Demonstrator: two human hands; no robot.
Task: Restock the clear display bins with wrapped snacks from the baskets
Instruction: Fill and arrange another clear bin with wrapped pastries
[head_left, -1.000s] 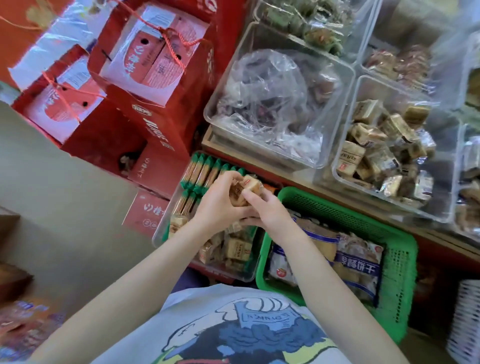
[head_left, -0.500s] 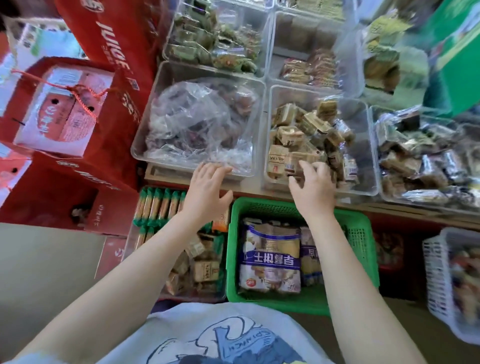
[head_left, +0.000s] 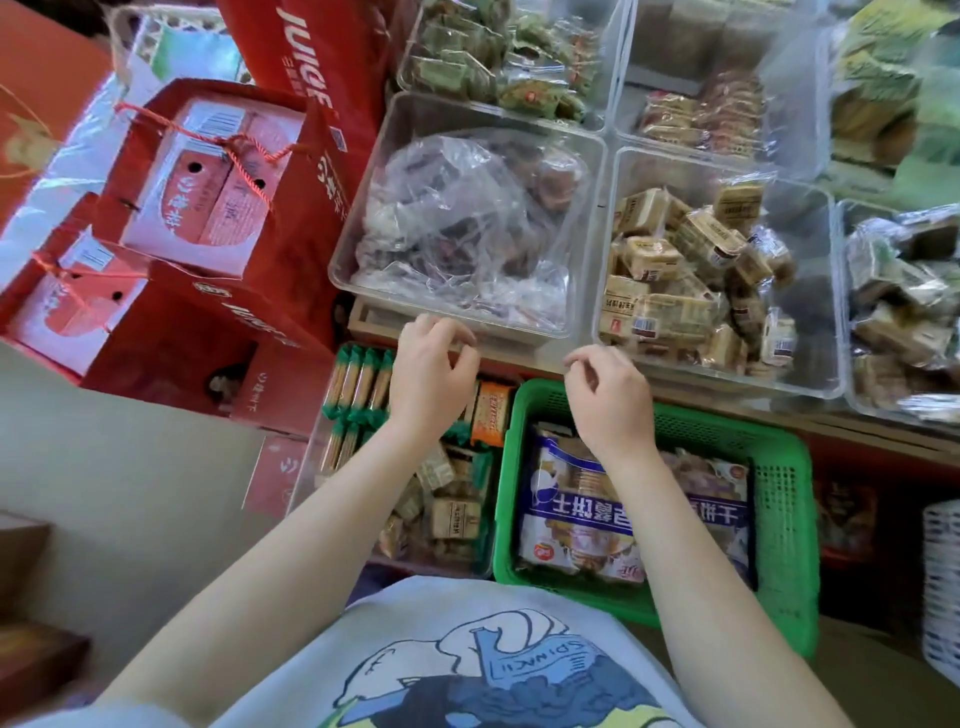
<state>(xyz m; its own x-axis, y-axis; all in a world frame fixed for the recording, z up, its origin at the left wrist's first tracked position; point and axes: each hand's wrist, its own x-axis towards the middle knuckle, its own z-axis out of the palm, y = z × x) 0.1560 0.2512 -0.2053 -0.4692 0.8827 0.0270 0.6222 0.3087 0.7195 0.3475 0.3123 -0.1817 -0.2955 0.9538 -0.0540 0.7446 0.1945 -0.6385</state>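
Note:
My left hand (head_left: 428, 371) hovers with loosely curled fingers and holds nothing, just in front of the clear bin (head_left: 363, 260) that has a crumpled plastic bag in it. My right hand (head_left: 608, 395) is also loosely curled and holds nothing, above the far rim of the green basket (head_left: 784, 519). The clear bin (head_left: 810, 374) beyond it holds several tan wrapped snacks (head_left: 675, 291). Under my left forearm a clear tub (head_left: 306, 478) holds small tan wrapped snacks (head_left: 454, 517) and green-ended sticks. Large blue-and-white biscuit packs (head_left: 576, 514) lie in the green basket.
Red juice gift boxes (head_left: 208, 208) are stacked at the left. More clear bins with green wrapped snacks (head_left: 498, 62) and brown ones (head_left: 701, 114) stand at the back, another bin (head_left: 904, 306) at the right. A white basket (head_left: 943, 582) stands at the right edge.
One second ago both hands held a wrapped snack together over the tub. Then my right hand reached to the tan-snack bin. Now both hands have drawn back toward me and hold nothing.

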